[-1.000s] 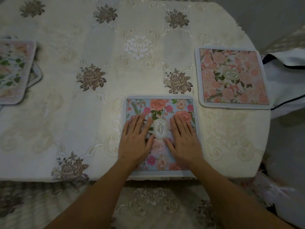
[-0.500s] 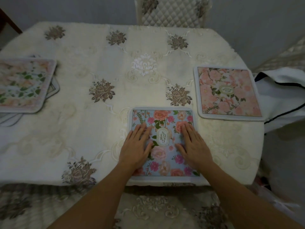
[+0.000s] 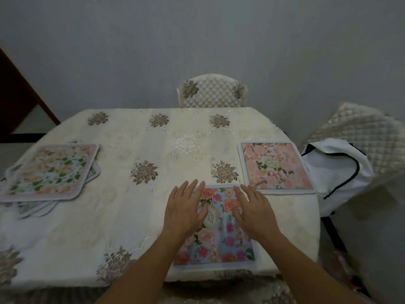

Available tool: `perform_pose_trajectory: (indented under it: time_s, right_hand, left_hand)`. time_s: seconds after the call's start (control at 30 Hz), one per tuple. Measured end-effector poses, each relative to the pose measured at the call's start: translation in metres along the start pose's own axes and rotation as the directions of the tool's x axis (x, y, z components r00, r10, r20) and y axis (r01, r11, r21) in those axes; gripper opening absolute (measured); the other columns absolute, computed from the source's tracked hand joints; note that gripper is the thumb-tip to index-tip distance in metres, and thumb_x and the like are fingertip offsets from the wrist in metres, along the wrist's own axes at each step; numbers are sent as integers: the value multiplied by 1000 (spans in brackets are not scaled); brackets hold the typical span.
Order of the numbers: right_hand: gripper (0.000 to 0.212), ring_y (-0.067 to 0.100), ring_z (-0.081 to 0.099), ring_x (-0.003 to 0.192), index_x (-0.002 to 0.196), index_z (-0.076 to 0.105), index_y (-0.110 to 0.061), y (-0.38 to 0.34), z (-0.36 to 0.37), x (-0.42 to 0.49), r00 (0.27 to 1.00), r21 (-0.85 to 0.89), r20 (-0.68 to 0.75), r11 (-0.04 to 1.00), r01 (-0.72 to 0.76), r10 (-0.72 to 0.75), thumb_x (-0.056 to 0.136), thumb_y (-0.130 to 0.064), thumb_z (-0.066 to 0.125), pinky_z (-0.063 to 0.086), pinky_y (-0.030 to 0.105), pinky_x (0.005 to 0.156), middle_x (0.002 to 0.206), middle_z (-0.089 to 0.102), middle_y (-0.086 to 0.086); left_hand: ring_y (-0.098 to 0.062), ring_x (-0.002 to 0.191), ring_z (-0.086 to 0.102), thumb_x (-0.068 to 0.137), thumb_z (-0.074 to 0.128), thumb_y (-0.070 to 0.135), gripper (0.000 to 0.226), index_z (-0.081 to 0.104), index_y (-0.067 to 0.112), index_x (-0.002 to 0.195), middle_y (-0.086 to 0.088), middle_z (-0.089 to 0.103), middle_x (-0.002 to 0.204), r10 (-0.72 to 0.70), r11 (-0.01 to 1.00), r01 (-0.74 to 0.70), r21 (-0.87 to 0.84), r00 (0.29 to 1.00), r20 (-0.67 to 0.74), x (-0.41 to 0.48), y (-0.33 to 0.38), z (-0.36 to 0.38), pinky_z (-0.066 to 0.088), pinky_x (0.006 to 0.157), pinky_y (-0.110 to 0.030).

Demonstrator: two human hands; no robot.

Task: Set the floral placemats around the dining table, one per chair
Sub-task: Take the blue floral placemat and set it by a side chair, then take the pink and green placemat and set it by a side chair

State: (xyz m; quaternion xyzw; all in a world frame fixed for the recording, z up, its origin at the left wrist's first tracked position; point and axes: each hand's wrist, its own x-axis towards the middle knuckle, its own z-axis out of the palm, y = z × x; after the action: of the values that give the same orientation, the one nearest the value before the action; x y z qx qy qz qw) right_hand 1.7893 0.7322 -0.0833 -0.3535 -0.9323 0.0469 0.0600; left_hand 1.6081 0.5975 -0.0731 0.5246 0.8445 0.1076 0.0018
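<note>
Both your hands sit over the blue mat at the near edge of the counter. Your left hand covers its left border and your right hand its upper right part. All fingers are spread and extended, palms down, gripping nothing; whether they press the mat or float just above it cannot be told from here. The mat lies flat, squared to the counter edge, its near border close to the drop of the cloth.

This looks like the close of placing the mat for your own seat: it is down and aligned, and needs at most a last nudge. Just beyond your right fingers the pink mat is already laid before the right chair, which has a white bag on it.

The far chair, straight ahead past your fingertips, has no mat in front of it. The stack of spare mats lies well off to the left of your left hand. Your next move, as I judge it, is to lift both hands clear without dragging the blue mat, reach left, peel off the top mat only, and carry it across to the far side. Mind the stack: its lower mats are fanned out and may shift.
</note>
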Motion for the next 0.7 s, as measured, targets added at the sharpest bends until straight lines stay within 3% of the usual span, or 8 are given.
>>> perform_pose_trajectory:
  time_s: [0.13,0.47,0.63,0.7]
  right_hand:
    - [60,33,53,131,144,49,-15,-5,-29,3,997,-36,-80,999,-7,4,93,-46,50,42,49,108,140,58,13]
    - [60,32,53,130,144,50,-15,-21,-50,-10,991,-54,-132,998,-8,0,92,-46,45,44,52,107,139,58,13]
    - [62,30,49,133,145,46,-16,-47,-43,-4,992,-62,-101,996,70,-76,93,-48,32,41,51,109,141,54,11]
    - [61,31,49,133,145,46,-16,-65,-36,2,987,-45,-91,991,125,-129,94,-48,35,41,50,109,142,54,12]
  left_hand:
    - [-26,136,47,91,28,57,67,44,24,147,-3,52,147,31,1000,-31,-4,998,-47,7,8,-28,36,115,-48]
    - [-25,136,48,89,29,59,67,47,26,145,-2,53,146,78,997,-75,34,994,-77,-2,6,-44,34,115,-47]
    - [-25,135,48,91,41,57,63,46,25,145,-2,53,147,5,999,0,53,995,-95,-22,-19,-45,34,114,-47]
    - [-25,136,47,91,37,59,65,44,25,146,-2,51,148,-58,995,65,75,993,-99,-38,-35,-50,34,114,-46]
